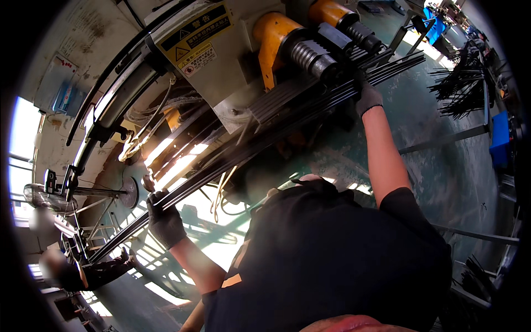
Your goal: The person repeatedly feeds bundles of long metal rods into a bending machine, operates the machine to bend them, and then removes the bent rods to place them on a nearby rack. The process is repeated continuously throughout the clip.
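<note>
A bundle of long dark bars (249,151) is held aslant across the front of a machine (218,83), with one end carried toward the lower left and the other toward the upper right. The bars are pinched in the left grip (166,226), whose gloved fingers are curled about them near the lower-left stretch. Farther up, they are clasped in the right grip (368,97), gloved too and reached out on a nearly straight arm; its fingertips are lost in shadow, so how firmly they are closed cannot be told. The bundle is seen just below the ribbed cylinders (312,58) and orange brackets (271,44) of the machine; whether it is touching them, or borne by a support, cannot be made out.

The step in hand is judged to be the steadying or guiding of the bars alongside the machine. For the next move, both ends would need to be managed together, the bars kept side by side, and the fingers kept clear of the cylinders. Care is also called for at the lower-left end, near which another person (99,274) is seen; whether the bars are touched there cannot be told
</note>
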Demonstrator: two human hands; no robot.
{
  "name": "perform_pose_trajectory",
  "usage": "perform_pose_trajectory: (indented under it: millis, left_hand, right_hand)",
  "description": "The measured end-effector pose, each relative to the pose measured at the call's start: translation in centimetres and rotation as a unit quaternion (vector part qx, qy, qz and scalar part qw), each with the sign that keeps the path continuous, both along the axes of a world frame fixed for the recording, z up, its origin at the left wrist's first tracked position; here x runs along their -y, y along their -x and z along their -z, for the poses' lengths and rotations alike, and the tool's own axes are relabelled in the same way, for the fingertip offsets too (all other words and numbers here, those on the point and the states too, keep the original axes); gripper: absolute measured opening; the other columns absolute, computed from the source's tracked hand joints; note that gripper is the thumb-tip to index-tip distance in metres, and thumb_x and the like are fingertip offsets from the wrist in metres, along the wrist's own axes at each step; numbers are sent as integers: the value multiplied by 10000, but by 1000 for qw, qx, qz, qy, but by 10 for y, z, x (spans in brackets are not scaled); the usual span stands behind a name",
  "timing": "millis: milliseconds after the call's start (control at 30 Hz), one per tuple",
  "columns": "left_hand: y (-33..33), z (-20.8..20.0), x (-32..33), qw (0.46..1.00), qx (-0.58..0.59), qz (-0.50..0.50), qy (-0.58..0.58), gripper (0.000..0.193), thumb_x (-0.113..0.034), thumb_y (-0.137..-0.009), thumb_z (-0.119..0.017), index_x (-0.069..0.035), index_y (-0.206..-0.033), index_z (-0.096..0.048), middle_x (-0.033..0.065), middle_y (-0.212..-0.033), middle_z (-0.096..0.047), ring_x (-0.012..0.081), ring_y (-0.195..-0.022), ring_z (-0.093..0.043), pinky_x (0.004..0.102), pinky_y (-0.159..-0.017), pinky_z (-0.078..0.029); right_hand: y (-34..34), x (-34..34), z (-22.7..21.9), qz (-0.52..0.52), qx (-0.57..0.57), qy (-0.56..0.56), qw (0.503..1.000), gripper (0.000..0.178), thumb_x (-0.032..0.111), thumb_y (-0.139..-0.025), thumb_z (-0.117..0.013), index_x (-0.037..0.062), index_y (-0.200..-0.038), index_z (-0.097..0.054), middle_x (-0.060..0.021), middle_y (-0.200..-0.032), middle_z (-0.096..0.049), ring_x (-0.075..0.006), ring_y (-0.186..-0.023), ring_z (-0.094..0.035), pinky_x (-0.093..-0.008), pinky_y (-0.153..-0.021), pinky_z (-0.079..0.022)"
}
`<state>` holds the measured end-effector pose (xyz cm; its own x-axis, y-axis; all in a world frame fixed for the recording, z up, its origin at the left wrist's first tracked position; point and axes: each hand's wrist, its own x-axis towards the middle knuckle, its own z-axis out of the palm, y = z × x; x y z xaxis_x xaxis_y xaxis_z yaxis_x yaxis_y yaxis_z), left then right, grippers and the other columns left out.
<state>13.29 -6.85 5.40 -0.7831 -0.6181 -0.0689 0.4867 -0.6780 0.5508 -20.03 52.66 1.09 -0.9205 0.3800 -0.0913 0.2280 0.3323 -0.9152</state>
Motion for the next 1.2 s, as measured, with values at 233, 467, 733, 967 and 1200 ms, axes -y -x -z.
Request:
perform_pose_trajectory:
  millis: [233, 467, 733, 967, 1200]
  left_hand:
    - [30, 29, -2, 995, 70, -44, -63, 268, -171, -1076, -516, 81, -1064, -607, 233, -1012, -679, 349, -1018, -677, 461, -982, -588]
    - [75, 43, -28, 979, 183, -73, -57, 176, -89, -1002, -586, 59, -1095, -610, 190, -1040, -698, 313, -980, -710, 411, -878, -643]
    - [126, 51, -69, 976, 196, -41, -83, 243, -113, -1032, -533, 75, -1172, -596, 217, -1166, -681, 361, -1106, -681, 506, -987, -597]
    - [165, 53, -118, 979, 196, 9, -64, 374, -338, -1072, -545, 14, -1162, -634, 159, -1154, -700, 342, -1074, -680, 503, -972, -580]
    - [170, 47, -144, 973, 220, 42, -50, 342, -327, -1047, -603, -19, -1182, -666, 127, -1135, -718, 305, -996, -698, 408, -856, -585]
  right_hand:
    - [30, 39, -33, 69, -98, 539, 834, 325, 249, -1011, -617, 61, -1275, -647, -80, -1186, -697, -235, -1076, -653, -381, -941, -549]
    - [67, 41, -13, 7, -93, 527, 845, 296, 256, -1049, -503, 63, -1228, -639, -105, -1194, -681, -247, -1040, -655, -369, -918, -553]
    - [102, 35, 17, 30, -68, 477, 876, 421, 406, -1056, -570, 53, -1282, -613, -105, -1057, -721, -266, -920, -710, -405, -712, -599]
    - [87, 64, -27, 131, -54, 516, 845, 469, 416, -1029, -615, 25, -1289, -606, -109, -1034, -708, -279, -906, -717, -415, -752, -606]
    - [123, 44, 32, 99, -81, 488, 864, 372, 326, -1016, -616, 30, -1242, -624, -112, -1005, -689, -280, -785, -710, -429, -690, -600]
